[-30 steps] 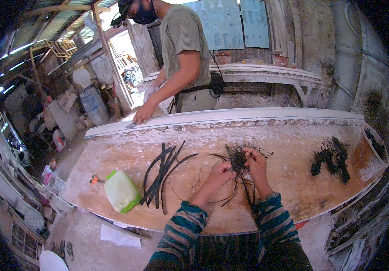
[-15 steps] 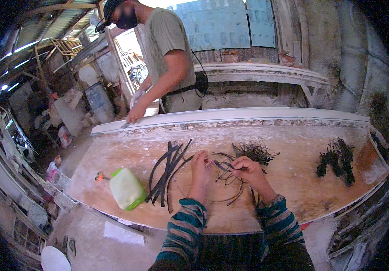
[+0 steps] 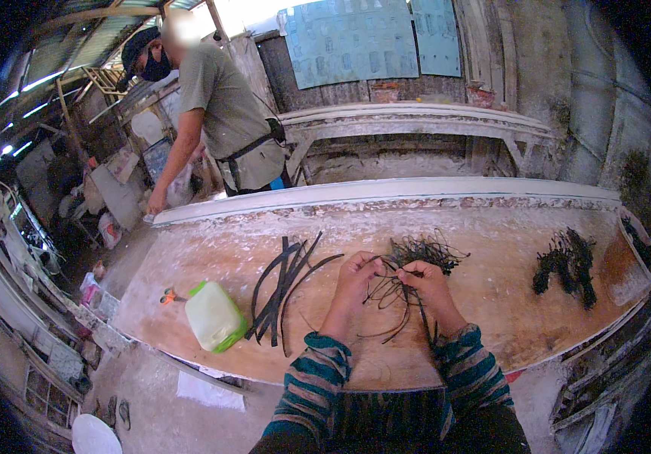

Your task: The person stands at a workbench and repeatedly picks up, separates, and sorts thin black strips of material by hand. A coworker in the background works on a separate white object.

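Note:
Over the wooden table, my left hand (image 3: 357,274) and my right hand (image 3: 424,278) are close together. Both pinch a thin black strip (image 3: 387,265) between fingertips. Loops of black strip (image 3: 392,299) hang below and between them, and one length falls past my right wrist. Just behind my right hand lies a tangled bundle of thin black strips (image 3: 433,253). To the left of my hands, several wider flat black strips (image 3: 276,291) cross one another on the tabletop. My fingers hide part of the strip where they meet.
A pale container with green edges (image 3: 215,318) and orange-handled scissors (image 3: 168,296) lie left. Dark knotted bundles (image 3: 567,265) and a bucket on its side (image 3: 628,261) are at right. Across the dusty table (image 3: 507,325), a person (image 3: 227,113) touches a long white board (image 3: 416,189).
My left hand has shifted right, toward my right hand, and both still pinch the strip. The person across the table has moved left along the white board.

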A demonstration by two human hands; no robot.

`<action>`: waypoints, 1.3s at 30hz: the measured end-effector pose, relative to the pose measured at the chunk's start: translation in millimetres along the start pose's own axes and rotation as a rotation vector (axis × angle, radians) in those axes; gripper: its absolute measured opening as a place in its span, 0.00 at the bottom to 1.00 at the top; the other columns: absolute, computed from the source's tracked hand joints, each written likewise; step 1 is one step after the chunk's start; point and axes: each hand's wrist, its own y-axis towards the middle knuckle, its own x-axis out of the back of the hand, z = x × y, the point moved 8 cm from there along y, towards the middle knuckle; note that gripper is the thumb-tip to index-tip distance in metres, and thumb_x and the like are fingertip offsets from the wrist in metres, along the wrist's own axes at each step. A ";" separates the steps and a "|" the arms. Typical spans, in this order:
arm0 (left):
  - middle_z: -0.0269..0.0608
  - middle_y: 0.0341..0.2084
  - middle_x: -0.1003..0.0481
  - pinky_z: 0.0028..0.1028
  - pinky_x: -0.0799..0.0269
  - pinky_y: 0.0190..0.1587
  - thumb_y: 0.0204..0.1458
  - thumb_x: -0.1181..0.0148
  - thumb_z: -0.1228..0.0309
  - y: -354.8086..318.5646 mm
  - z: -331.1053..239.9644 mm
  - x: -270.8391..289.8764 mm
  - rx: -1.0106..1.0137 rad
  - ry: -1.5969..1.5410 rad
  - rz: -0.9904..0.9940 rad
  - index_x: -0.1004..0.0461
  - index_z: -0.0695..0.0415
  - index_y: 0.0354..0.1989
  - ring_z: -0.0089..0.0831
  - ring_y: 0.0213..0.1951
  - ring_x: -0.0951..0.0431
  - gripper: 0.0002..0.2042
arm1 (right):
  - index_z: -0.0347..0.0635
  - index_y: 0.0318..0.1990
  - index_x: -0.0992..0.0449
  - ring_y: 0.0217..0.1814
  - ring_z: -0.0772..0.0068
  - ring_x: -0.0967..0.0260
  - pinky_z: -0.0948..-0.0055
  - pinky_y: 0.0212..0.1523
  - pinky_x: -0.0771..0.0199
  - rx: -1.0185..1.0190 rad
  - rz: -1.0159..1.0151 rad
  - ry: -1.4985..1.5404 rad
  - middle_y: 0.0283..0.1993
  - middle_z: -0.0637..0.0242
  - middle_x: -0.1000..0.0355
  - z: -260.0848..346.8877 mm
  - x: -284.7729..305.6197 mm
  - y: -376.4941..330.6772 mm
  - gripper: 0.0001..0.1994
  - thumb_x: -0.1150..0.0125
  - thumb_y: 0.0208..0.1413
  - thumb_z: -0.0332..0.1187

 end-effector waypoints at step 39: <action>0.27 0.23 0.31 0.17 0.36 0.32 0.45 0.39 0.73 -31.8 16.1 -68.4 0.113 0.219 0.597 0.29 0.59 0.29 0.15 0.28 0.33 0.06 | 0.41 0.27 0.31 0.23 0.86 0.45 0.84 0.26 0.44 0.232 -0.509 -0.101 0.19 0.77 0.39 10.8 59.3 0.2 0.04 0.42 0.45 0.23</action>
